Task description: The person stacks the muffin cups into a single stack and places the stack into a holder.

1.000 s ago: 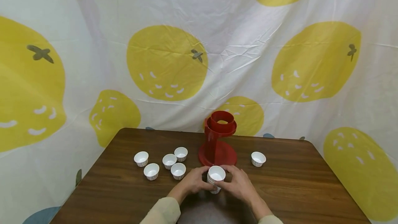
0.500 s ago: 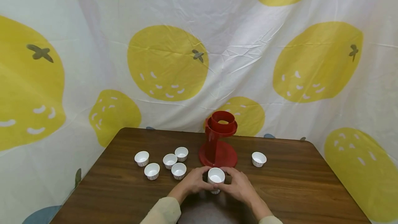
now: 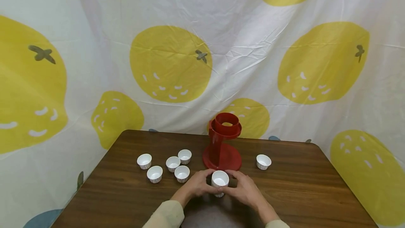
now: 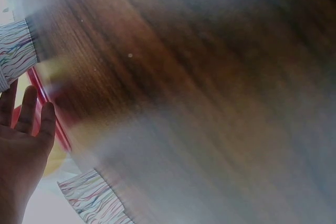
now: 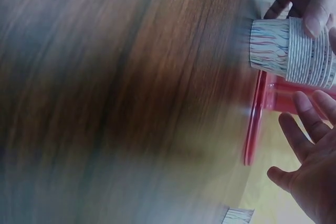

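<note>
A stack of white paper baking cups [image 3: 219, 178] stands upright near the front of the table, between both hands. Its nested rims and streaked, coloured side show on the stack [image 5: 291, 51] in the right wrist view. My left hand [image 3: 198, 184] holds it from the left, thumb in front and a finger behind. From the right, my right hand [image 3: 243, 187] holds it with thumb and index finger; in the right wrist view its other fingers [image 5: 302, 140] are spread, apart from the stack. The left wrist view catches only the stack's lower part [image 4: 18, 48].
Several single baking cups stand to the left, one of them a cup [image 3: 181, 174] close to my left hand. Another cup [image 3: 263, 162] stands alone at right. Behind the stack rises a red stand [image 3: 216, 150] with a ring [image 3: 226, 126] on top. A lemon-print cloth [image 3: 240, 55] hangs behind the table [image 3: 303, 182].
The top of the stack sits slightly lower than one second ago, and fewer rims show beneath the top cup. Both hands stay around it; the other cups have not moved.
</note>
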Available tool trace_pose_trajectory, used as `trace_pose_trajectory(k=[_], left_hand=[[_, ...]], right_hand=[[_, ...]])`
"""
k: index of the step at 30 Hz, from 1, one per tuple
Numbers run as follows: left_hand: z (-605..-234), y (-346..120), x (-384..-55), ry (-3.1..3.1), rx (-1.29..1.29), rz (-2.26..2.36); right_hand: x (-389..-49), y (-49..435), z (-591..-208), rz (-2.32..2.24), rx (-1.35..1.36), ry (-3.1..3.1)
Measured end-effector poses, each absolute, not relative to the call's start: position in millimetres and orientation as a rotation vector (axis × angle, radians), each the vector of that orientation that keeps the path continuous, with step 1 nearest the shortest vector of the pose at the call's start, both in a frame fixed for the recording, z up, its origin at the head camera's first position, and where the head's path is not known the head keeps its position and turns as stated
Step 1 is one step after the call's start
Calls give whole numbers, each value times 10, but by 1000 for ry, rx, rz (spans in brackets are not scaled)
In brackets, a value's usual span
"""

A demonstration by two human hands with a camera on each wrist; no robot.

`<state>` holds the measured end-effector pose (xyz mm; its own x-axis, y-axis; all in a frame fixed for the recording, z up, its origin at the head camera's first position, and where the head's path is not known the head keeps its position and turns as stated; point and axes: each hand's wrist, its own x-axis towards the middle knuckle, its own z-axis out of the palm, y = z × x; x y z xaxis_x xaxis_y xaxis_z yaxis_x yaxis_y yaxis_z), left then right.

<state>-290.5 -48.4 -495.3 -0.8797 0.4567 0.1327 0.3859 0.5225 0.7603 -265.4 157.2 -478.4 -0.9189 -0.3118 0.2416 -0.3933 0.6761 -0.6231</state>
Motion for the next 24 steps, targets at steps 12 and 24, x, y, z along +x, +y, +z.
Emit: trace_pose_trajectory(k=[12, 24], left_hand=[[-4981, -481, -2919, 2681, 727, 1297], [-4981, -472, -2917, 2677, 731, 1301]], right_hand=[[-2662, 1708, -4744, 1181, 489, -2762], [-2682, 2085, -4777, 1140, 297, -2829]])
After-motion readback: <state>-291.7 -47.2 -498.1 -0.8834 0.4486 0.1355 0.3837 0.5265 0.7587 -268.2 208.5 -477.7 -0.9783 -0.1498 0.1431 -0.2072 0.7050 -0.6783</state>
